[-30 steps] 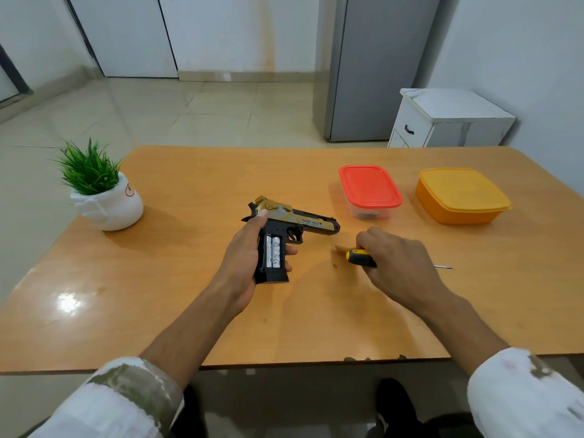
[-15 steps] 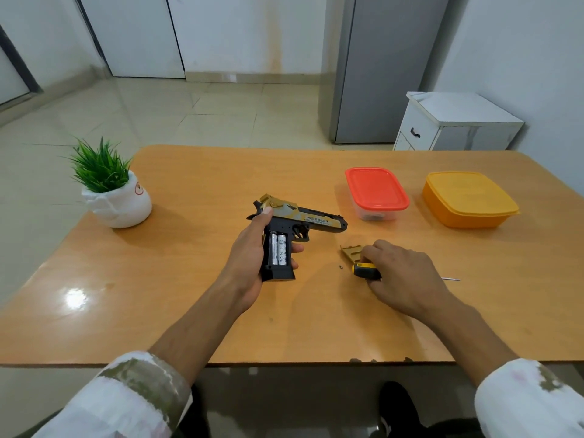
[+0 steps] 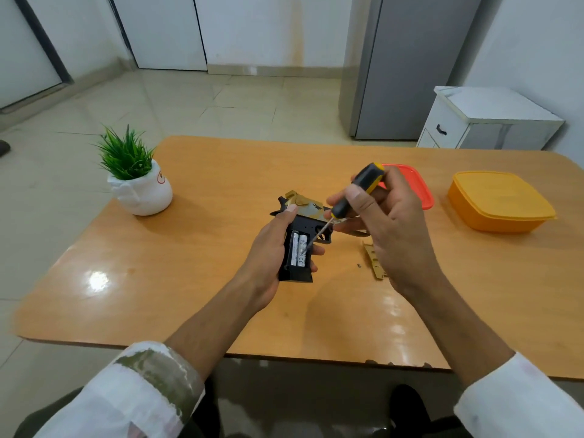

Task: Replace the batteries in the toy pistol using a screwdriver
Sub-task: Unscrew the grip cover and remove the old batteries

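Note:
My left hand [image 3: 268, 251] grips the black and gold toy pistol [image 3: 300, 229] by its handle, above the wooden table [image 3: 196, 279]. The handle's compartment is uncovered and two silver batteries [image 3: 298, 250] sit side by side in it. My right hand [image 3: 388, 229] holds a screwdriver [image 3: 354, 194] with a black and yellow handle, tilted down to the left. Its metal tip rests against the right battery's upper part. The gold battery cover [image 3: 374, 262] lies on the table under my right hand, with a tiny dark screw [image 3: 359, 265] beside it.
A small green plant in a white pot [image 3: 139, 184] stands at the table's left. A box with a red lid [image 3: 410, 184] and an orange lidded box [image 3: 496, 200] sit at the far right. A white cabinet [image 3: 483, 121] and grey fridge [image 3: 407, 64] stand behind.
My right hand picked the screwdriver up off the table and brought its tip to the batteries in the pistol's handle. My left hand has kept hold of the pistol.

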